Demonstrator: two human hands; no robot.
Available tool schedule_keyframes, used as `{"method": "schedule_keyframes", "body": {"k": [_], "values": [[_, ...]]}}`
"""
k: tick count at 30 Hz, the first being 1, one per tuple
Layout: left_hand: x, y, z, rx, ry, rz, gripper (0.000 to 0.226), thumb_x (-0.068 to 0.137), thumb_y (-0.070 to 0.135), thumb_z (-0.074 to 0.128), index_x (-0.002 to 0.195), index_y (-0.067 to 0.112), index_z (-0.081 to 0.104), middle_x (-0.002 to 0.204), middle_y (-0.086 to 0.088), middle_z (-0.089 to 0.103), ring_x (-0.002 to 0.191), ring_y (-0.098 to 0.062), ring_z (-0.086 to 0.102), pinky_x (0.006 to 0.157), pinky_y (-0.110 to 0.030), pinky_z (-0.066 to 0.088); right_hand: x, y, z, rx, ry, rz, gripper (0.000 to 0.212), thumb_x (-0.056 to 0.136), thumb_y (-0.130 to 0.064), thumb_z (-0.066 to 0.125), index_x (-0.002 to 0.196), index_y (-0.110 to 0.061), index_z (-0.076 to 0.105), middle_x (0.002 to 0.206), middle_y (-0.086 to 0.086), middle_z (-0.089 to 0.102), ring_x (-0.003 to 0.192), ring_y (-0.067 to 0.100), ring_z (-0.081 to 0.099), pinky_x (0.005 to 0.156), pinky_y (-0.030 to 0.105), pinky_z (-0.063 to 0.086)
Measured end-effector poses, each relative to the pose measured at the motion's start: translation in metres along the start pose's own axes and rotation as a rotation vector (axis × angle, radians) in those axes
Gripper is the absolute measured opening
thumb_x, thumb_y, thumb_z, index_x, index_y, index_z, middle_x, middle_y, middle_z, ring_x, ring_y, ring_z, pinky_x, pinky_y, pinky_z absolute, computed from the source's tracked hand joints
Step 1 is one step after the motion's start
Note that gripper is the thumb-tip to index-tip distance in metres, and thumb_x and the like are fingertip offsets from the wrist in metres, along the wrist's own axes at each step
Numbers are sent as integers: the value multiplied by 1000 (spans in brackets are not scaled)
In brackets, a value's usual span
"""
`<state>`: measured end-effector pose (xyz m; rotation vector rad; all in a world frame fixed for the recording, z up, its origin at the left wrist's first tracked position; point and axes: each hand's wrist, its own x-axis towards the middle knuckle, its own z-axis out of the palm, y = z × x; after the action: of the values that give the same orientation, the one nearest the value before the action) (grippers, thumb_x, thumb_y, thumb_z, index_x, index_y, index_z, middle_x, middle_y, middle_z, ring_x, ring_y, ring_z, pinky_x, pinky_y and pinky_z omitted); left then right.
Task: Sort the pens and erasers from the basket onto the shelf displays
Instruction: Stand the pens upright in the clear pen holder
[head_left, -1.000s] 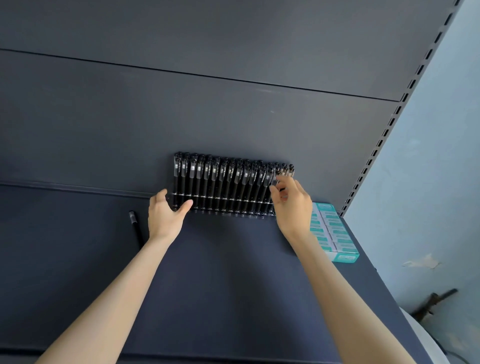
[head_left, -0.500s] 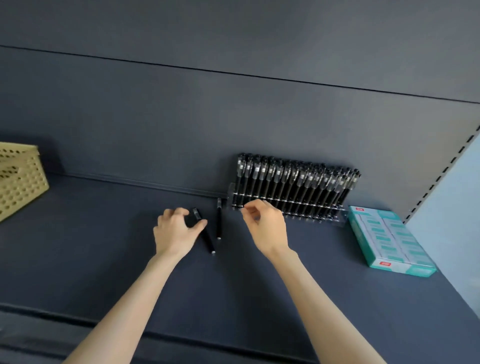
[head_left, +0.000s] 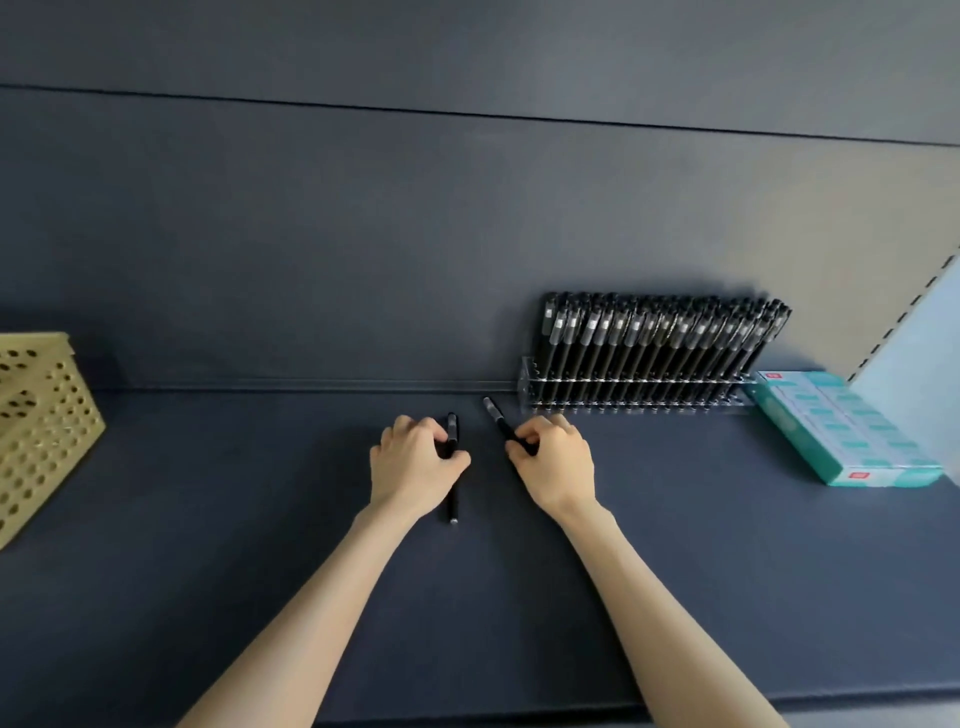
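Left grip (head_left: 415, 465) now clasps 1 pen (head_left: 452, 428) and right grip (head_left: 553, 462) clasps the other pen (head_left: 496, 415) — both lay loose before — rack (head_left: 631, 401) likely next.

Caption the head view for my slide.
Left hand grips one black pen, right hand a second pen, beside the pen rack.

Bare L hand (head_left: 413, 470) (R hand (head_left: 558, 465) too)

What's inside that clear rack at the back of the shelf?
A tight row of black pens stands upright in the clear rack, filling its width. Their lower ends are blurred behind the rack's front rails, so free slots cannot be told.
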<state>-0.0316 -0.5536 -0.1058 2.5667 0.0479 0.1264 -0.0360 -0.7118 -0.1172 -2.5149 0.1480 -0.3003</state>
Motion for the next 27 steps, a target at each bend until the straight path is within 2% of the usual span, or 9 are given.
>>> {"method": "schedule_keyframes", "body": {"k": [5, 9, 11, 13, 15, 20, 22, 24, 27], "values": [[-13, -8, 4, 113, 24, 99, 38, 87, 51, 56, 108, 20, 58, 113, 1, 51, 109, -21, 48, 91, -32, 33, -4, 0, 1, -3, 14, -1, 19, 86, -34, 64, 89, -14, 62, 90, 0, 58, 92, 22, 55, 85, 34, 41], [-13, -9, 1, 108, 31, 126, 26, 96, 36, 47, 107, 14, 56, 112, -4, 57, 105, -24, 53, 88, -33, 35, -7, -2, -2, 137, 2, 44, 15, 90, -29, 60, 87, -14, 61, 82, -1, 62, 82, 20, 57, 75, 30, 42], [-16, -6, -3, -71, 33, 106, 21, 99, 29, 43, 102, 10, 51, 99, -6, 63, 93, -27, 59, 79, -35, 42, -11, -3, -8, 316, -13, 65, 11, 93, -23, 56, 90, -12, 57, 78, -1, 65, 73, 16, 58, 73, 30, 46], [-21, 4, -3, -387, -36, 77, 14, 100, 23, 41, 99, 10, 45, 83, -2, 63, 77, -22, 59, 67, -31, 44, -16, 0, -13, 505, -34, 57, 2, 95, -11, 51, 94, -13, 52, 75, -3, 64, 62, 9, 55, 67, 24, 45], [-28, 19, -1, -643, -92, 49, 6, 100, 19, 42, 101, 13, 45, 73, 2, 57, 67, -13, 52, 61, -24, 41, -20, 5, -21, 594, -37, 25, 12, 95, -4, 46, 100, -15, 49, 75, -5, 62, 56, 7, 50, 60, 20, 41], [-41, 63, 9, -911, -161, 53, 18, 99, 26, 44, 93, 16, 58, 57, 8, 37, 46, -4, 32, 44, -15, 27, -25, 21, -56, 806, -10, 29, 11, 99, -14, 44, 105, -14, 53, 61, -1, 41, 49, 7, 34, 45, 17, 31], [-46, 83, 18, -938, -186, 72, 21, 100, 27, 42, 96, 14, 59, 60, 1, 34, 47, -7, 28, 43, -16, 25, -26, 34, -73, 798, 25, 8, 16, 100, -18, 41, 100, -13, 56, 58, -1, 50, 49, 7, 41, 48, 18, 36], [-52, 105, 29, -984, -210, 51, 22, 99, 26, 45, 94, 7, 54, 62, 0, 34, 47, -7, 27, 42, -15, 25, -27, 52, -91, 813, 44, -11, 21, 101, -18, 37, 98, -10, 56, 65, -2, 65, 62, 8, 55, 62, 17, 44], [-63, 144, 54, -1024, -227, 17, 20, 92, 28, 59, 80, 13, 55, 54, 12, 35, 45, -4, 29, 45, -17, 25, -27, 86, -120, 814, 43, -30, 22, 102, -18, 33, 98, -6, 51, 80, -1, 74, 84, 11, 62, 79, 17, 45]]}}
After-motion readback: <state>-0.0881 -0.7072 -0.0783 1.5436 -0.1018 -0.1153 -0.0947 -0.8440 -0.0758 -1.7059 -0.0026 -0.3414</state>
